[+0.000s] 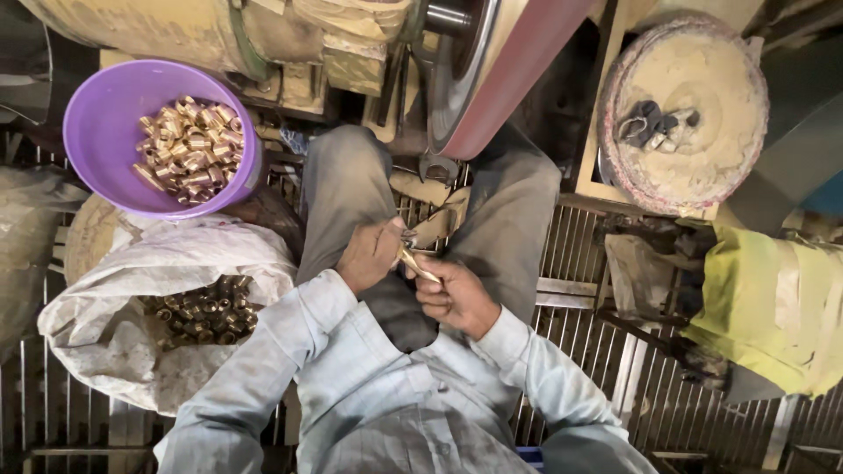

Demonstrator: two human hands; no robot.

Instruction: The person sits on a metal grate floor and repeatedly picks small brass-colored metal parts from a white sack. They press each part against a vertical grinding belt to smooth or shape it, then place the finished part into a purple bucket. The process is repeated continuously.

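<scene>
Over metal grating (580,263), left hand (371,254) and right hand (452,294) meet, fingers pinching one brass fitting (414,262).

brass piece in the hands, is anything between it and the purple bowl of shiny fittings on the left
Nothing visible blocks it. The brass piece sits between the left hand and right hand; only the person's left knee lies towards the purple bowl.

One head-worn camera looks steeply down, close above the lap (413,290) and grated floor (580,263)
</scene>
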